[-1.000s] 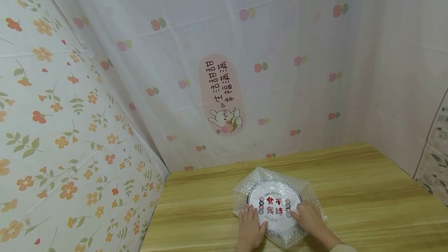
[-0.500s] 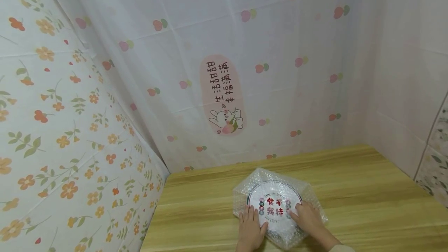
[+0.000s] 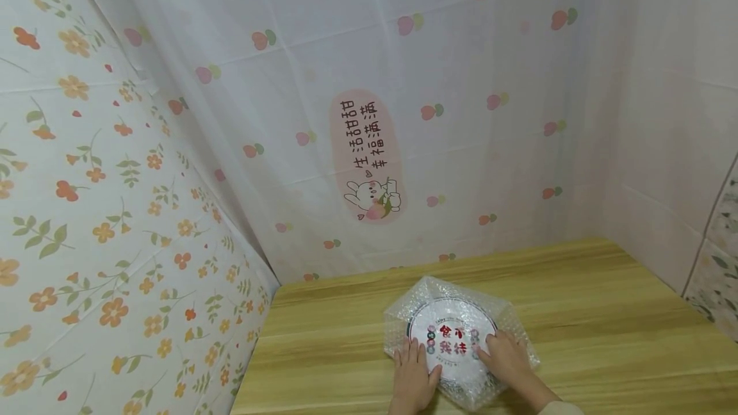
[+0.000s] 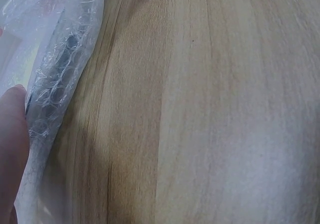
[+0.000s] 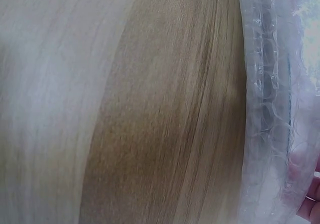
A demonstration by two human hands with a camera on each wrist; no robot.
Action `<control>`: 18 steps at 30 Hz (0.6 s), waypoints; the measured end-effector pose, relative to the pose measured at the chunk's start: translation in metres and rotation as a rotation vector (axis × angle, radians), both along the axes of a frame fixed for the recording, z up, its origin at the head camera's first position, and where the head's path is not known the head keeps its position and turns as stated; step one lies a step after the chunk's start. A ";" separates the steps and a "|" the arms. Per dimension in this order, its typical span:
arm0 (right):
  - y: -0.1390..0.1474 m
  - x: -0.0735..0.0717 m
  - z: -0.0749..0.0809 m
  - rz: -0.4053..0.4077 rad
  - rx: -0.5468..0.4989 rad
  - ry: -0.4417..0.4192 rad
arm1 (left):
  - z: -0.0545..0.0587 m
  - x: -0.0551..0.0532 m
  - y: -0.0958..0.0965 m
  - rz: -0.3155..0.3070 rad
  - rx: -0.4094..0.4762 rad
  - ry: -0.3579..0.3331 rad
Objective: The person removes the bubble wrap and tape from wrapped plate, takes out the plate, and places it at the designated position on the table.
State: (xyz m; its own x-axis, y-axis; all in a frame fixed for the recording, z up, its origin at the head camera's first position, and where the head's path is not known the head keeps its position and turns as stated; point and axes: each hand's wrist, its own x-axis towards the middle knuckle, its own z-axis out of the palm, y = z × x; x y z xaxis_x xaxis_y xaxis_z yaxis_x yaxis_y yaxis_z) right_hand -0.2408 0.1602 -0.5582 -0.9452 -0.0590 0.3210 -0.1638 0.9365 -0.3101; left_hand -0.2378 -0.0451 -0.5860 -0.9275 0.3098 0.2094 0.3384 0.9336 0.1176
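Note:
A round white plate [image 3: 452, 364] printed with red Chinese characters lies on the wooden table, covered by clear bubble wrap [image 3: 432, 288] whose corners spread past its rim. My left hand [image 3: 412, 376] rests on the left side of the wrapped plate, fingers extended and thumb apart; its thumb [image 4: 11, 129] lies over the wrapped edge in the left wrist view. On the right side, my right hand [image 3: 510, 360] touches the wrap, index finger and thumb near the plate's rim. Only a few bent fingers [image 5: 314, 199] enter the right wrist view; I cannot tell whether they pinch the wrap.
The wood-grain table [image 3: 605, 312] extends on both sides of the plate. A white curtain with fruit prints and a rabbit motif [image 3: 369, 155] hangs behind it. Flowered cloth [image 3: 115, 235] hangs at the left, and a pale cloth [image 3: 663, 146] at the right.

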 end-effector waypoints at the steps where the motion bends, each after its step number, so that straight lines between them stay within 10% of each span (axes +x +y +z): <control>1: 0.000 0.000 0.000 0.000 0.002 0.000 | 0.000 0.000 0.000 -0.001 0.001 0.002; 18: -0.005 -0.001 -0.004 0.002 0.027 0.081 | 0.000 0.001 0.000 -0.002 0.004 0.024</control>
